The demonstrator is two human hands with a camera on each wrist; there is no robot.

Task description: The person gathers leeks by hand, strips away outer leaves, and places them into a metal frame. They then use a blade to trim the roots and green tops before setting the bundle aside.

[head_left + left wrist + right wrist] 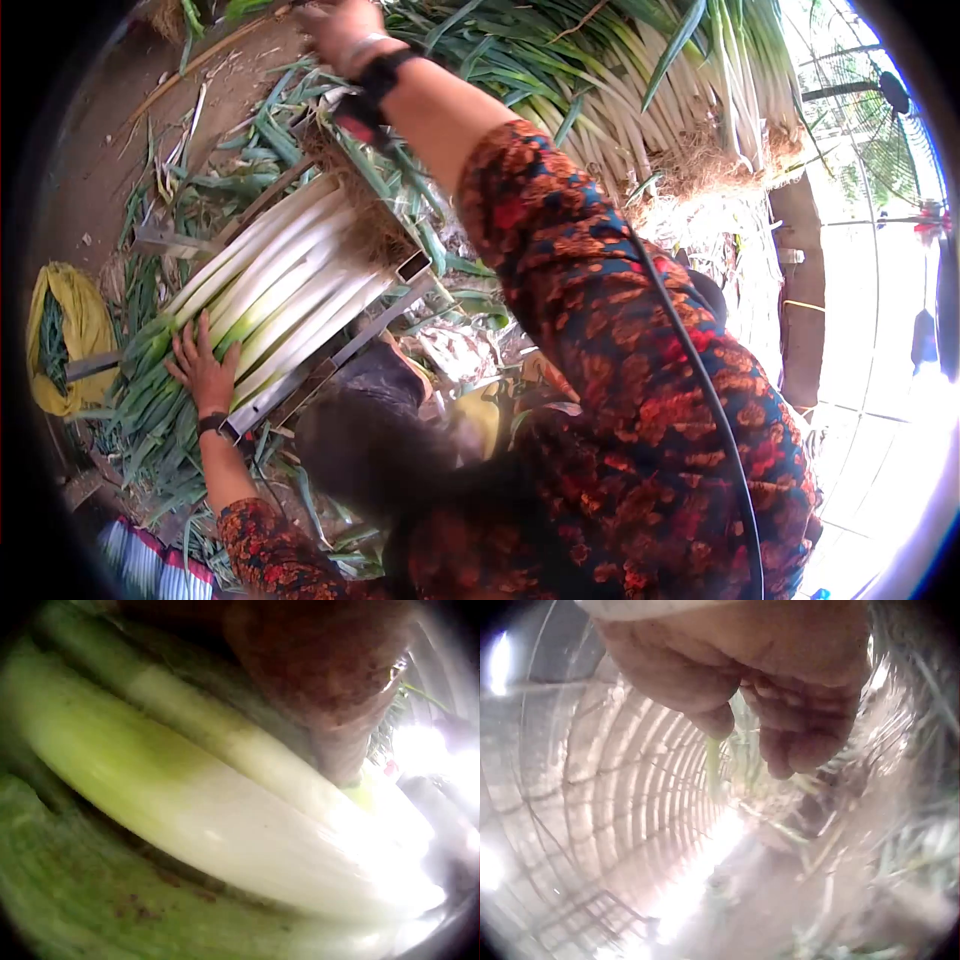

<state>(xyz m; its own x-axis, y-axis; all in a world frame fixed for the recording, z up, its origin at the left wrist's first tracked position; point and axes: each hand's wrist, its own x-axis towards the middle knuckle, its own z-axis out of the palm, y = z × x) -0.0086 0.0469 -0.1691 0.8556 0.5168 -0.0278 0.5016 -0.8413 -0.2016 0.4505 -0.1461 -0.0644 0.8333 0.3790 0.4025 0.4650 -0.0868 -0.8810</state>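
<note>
White-stemmed leeks (290,265) lie side by side in a metal frame (262,398), roots toward the upper right. My left hand (207,372) rests on their green part with fingers spread; its fingers (341,742) appear close above a pale stem (225,825) in the left wrist view. Stretched out to the top left, my right hand (343,32) is away from the frame. In the right wrist view that hand (757,682) has bent fingers and a gap between thumb and fingers. A pale green strip (714,769) shows by the thumb; whether they touch is unclear.
A large pile of leeks (640,90) lies at the top. Loose leaves and trimmings cover the ground (110,190) around the frame. At the left is a yellow sack (72,395) with greens. Another person's dark-haired head (350,440) is close below the frame. A fan (893,92) stands right.
</note>
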